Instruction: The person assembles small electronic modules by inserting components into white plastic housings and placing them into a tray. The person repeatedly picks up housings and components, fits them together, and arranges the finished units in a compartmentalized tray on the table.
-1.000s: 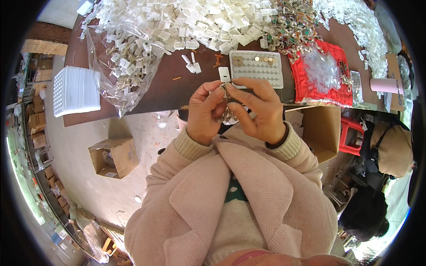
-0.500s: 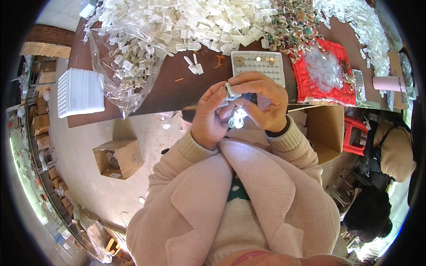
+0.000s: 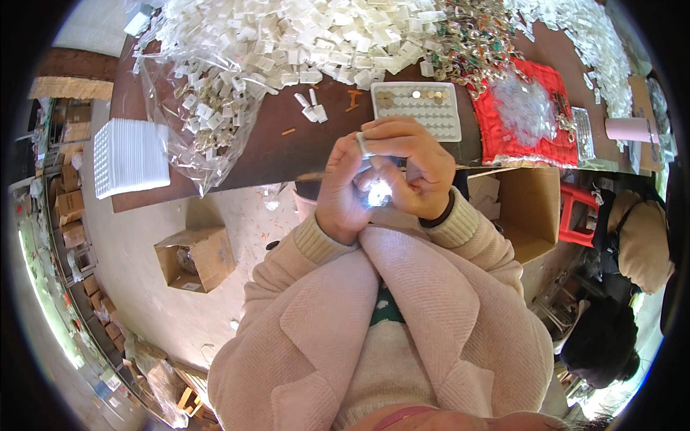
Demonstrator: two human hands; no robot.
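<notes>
Both hands meet in front of my chest, at the table's near edge. My left hand (image 3: 341, 188) is closed, with its fingertips pinching a small white plastic piece (image 3: 362, 146) that is seen nearly edge-on. My right hand (image 3: 417, 169) is closed on the same piece from the other side, its fingers curled over the top. Just below the fingers a small clear part (image 3: 379, 192) shines bright white; the glare hides its shape. Beyond the hands lies a white dimpled tray (image 3: 431, 131) with several coin-like discs. Two white plastic pieces (image 3: 313, 112) rest left of it.
A large heap of white plastic pieces (image 3: 309, 39) covers the far table, beside a metal-chain pile (image 3: 478, 43). At left stand stacked white trays (image 3: 133, 159) and a clear bag (image 3: 230, 147). A red cloth (image 3: 496, 140) lies right. Cardboard boxes (image 3: 215, 258) and a red stool (image 3: 575, 215) are below.
The white piece has turned from showing its face to nearly edge-on. My right hand has shifted slightly left, and the glow below the fingers looks more compact.
</notes>
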